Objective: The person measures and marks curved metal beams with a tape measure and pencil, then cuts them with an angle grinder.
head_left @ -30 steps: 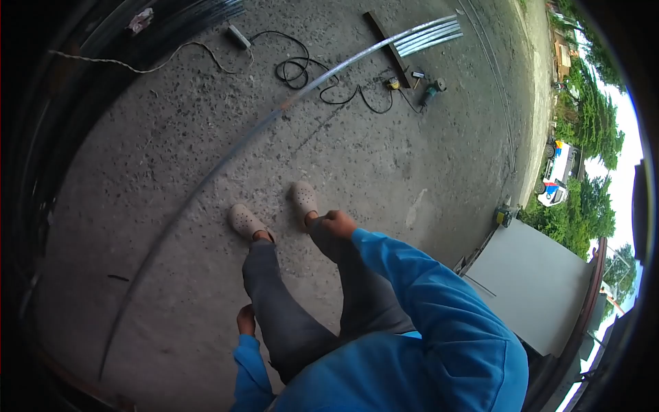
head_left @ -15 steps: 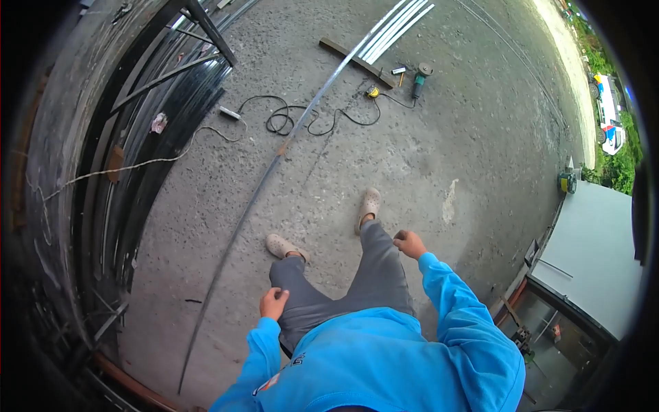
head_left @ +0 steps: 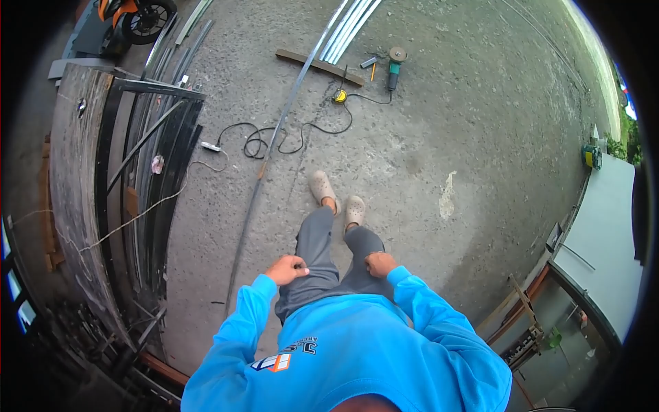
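Observation:
My left hand (head_left: 287,270) is closed at the left thigh, its thumb and fingertips pinched on the grey trousers (head_left: 320,240). At the other thigh, my right hand (head_left: 380,264) is curled with its knuckles up and appears to grip the trouser cloth; its fingertips are partly hidden. No tool shows in either hand. Ahead on the floor lie a green angle grinder (head_left: 395,67), a yellow tape measure (head_left: 340,96), an orange pencil-like stick (head_left: 373,72) and a small grey metal piece (head_left: 369,62).
A long metal bar (head_left: 283,113) runs along the floor at my left, crossing a wooden batten (head_left: 302,60) that supports several shiny metal tubes (head_left: 347,31). A black cable (head_left: 254,143) loops near my shoes. Stacked metal stock (head_left: 147,172) stands left; a white-topped table (head_left: 604,220) is right.
I have stepped toward the grinder, and my feet are closer together. My right hand has moved in from beside the knee to the thigh. Both hands have come nearer each other.

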Action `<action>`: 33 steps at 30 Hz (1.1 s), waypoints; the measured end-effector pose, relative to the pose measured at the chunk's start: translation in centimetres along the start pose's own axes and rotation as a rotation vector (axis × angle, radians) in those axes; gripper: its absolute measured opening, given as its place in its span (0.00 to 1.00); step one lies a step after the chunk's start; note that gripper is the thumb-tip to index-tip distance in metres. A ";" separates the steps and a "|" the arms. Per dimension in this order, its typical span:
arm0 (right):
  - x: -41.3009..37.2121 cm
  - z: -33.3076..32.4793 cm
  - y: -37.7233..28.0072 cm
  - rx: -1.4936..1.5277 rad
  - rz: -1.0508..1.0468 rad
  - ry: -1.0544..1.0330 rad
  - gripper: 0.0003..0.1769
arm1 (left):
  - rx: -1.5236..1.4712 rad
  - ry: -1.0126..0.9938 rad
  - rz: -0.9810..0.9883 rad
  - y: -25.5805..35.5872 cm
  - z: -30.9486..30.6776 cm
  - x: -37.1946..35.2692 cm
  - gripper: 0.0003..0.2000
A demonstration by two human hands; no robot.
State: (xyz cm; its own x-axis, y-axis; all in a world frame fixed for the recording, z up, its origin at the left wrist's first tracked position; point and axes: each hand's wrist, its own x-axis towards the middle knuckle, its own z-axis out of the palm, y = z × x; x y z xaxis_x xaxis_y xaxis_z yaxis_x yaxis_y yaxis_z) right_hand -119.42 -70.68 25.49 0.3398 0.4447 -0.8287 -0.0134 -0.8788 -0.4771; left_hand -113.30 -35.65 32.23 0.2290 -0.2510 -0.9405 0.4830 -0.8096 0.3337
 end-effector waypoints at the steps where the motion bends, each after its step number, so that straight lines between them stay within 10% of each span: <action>1: 0.2 -1.2 0.3 -0.004 0.003 -0.008 0.14 | -0.018 -0.092 0.100 1.3 -1.1 0.2 0.18; 10: 0.7 -16.1 5.2 0.206 0.327 0.049 0.19 | 0.233 -0.361 0.102 16.4 -15.0 10.3 0.20; 15: -2.5 -29.2 7.1 0.592 0.309 -0.699 0.15 | 0.217 -0.285 0.128 16.0 -17.9 10.7 0.21; 19: -3.5 -35.3 8.0 0.645 0.267 -0.776 0.13 | 0.080 -0.402 0.104 18.6 -20.7 14.5 0.20; 26: 9.8 -46.5 15.7 0.444 0.282 -0.418 0.15 | -0.262 0.391 0.262 23.3 -25.1 26.0 0.22; 33: 37.7 -58.2 27.4 -0.506 0.035 0.190 0.23 | -0.022 0.655 0.066 28.4 -30.7 43.8 0.39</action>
State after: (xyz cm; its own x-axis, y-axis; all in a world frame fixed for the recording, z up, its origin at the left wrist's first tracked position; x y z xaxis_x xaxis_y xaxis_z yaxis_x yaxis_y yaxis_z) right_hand -52.23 -88.02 -1.80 0.5119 0.4153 -0.7519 0.4108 -0.8871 -0.2104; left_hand -63.59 -53.35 2.48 0.7224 0.0801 -0.6868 0.4655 -0.7908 0.3975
